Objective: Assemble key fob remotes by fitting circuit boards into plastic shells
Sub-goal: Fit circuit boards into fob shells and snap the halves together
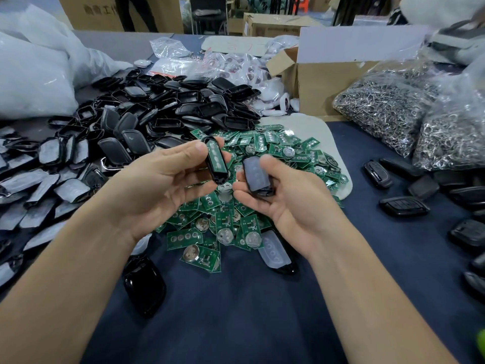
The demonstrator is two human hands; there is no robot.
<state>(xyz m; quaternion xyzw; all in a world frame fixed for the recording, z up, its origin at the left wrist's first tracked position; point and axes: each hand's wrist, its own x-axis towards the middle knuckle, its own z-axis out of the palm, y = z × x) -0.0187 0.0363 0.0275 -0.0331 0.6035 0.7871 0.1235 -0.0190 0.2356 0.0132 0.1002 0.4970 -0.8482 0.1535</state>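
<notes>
A matt dark-blue cloth covers the desk (pixel 236 316). Mid-desk, the green circuit boards (pixel 185 237) look smooth and carry shiny metal coin cells (pixel 253 239). Black plastic shells (pixel 170 109) toward the left edge have a dull sheen, while one shell (pixel 144 287) near the front edge is high-gloss. Toward the right edge, crinkled clear plastic bags (pixel 380 109) hold bright metal rings (pixel 451 137) beside a matt cardboard box (pixel 322 82).

Dark blue bench (pixel 236 311). Green circuit boards (pixel 194 237) heaped at centre, partly on a white pad (pixel 315 132). Black shells (pixel 170 106) piled upper centre-left. Film-covered parts (pixel 39 200) along left edge. Glossy black shell (pixel 144 287) lower centre. Translucent keypad (pixel 274 249) just right of it. Closed fobs (pixel 404 206) at right. Bags of metal rings (pixel 388 109) and cardboard box (pixel 322 85) upper right.
</notes>
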